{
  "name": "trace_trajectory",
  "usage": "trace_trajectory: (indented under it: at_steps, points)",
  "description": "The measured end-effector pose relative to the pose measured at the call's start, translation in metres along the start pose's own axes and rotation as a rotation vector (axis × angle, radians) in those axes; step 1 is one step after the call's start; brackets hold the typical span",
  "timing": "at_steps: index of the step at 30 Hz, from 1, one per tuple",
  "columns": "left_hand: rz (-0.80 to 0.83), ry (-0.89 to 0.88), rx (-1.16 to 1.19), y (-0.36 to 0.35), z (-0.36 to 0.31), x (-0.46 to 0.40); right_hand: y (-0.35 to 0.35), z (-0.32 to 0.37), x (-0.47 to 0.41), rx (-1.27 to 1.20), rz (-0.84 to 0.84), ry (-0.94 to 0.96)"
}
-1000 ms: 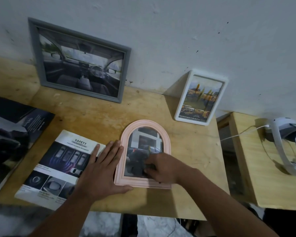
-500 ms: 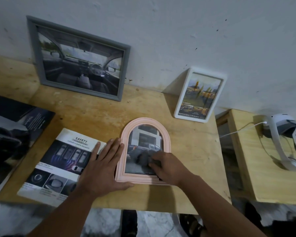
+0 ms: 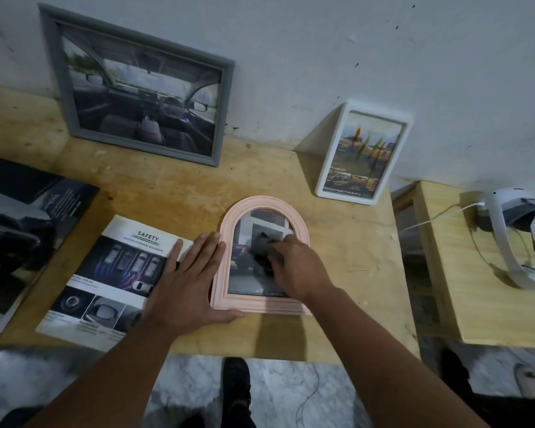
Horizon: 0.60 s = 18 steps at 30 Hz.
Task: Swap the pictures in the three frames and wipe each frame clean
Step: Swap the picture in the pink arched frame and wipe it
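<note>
Pink frame point(image 3: 261, 257) lies flat at the near edge of the table point(image 3: 337, 257), face up, and wiping is the step in hand. Right hand point(image 3: 297, 267) has its fingers curled on a dark cloth point(image 3: 263, 247), bunched and pressed to the glass at about mid-height — the grip is closed round the cloth, not wide. Just left of that grip, the left hand point(image 3: 186, 282) lies flat with straight fingers, its fingertips on the frame's left rail and its thumb along the bottom corner, bracing it; the palm overlaps a brochure point(image 3: 112, 276) beside the frame.

Glass above and below the cloth looks unwiped from here, though I cannot tell for sure. The next move probably calls for sweeping the cloth over the rest of the pane and round the arched moulding, with the left hand holding firm so the frame does not skid.

Farther off from the grip, up and right, a white frame point(image 3: 363, 152) leans on the wall; up and left leans a grey frame point(image 3: 139, 88) — both presumably await their turn.
</note>
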<state>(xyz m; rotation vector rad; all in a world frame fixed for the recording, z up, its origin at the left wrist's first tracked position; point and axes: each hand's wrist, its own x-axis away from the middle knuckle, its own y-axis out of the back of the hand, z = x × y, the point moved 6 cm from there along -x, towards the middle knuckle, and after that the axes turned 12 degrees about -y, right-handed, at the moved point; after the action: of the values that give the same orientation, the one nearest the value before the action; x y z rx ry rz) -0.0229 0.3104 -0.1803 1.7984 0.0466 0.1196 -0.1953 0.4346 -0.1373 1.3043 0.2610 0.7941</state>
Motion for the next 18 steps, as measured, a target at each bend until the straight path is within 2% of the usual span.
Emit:
trace_trajectory:
  at_steps: [5, 7, 8, 11, 13, 15, 18]
  points:
    - [0.004, 0.0, 0.0, 0.0, 0.0, 0.0, -0.005, 0.017, 0.046, -0.045, 0.373, 0.171]
    - [0.007, 0.0, 0.001, 0.0, 0.0, 0.0, 0.008, 0.017, 0.039, -0.034, 0.488, 0.165]
    - [0.008, 0.001, 0.001, 0.0, 0.0, 0.0, 0.019, 0.014, 0.03, -0.047, 0.45, 0.146]
    - [-0.001, 0.003, 0.002, 0.001, -0.001, 0.0, 0.045, -0.017, 0.003, 0.041, 0.151, 0.002]
    - [-0.006, 0.003, 0.005, 0.001, 0.0, 0.001, 0.037, -0.03, 0.008, 0.191, 0.109, -0.076]
    - [0.002, 0.006, 0.005, 0.0, -0.001, 0.001, 0.018, -0.025, 0.03, 0.238, 0.107, -0.022]
    - [0.0, 0.004, -0.003, 0.0, -0.001, 0.001, 0.002, -0.012, 0.062, 0.11, 0.053, 0.033]
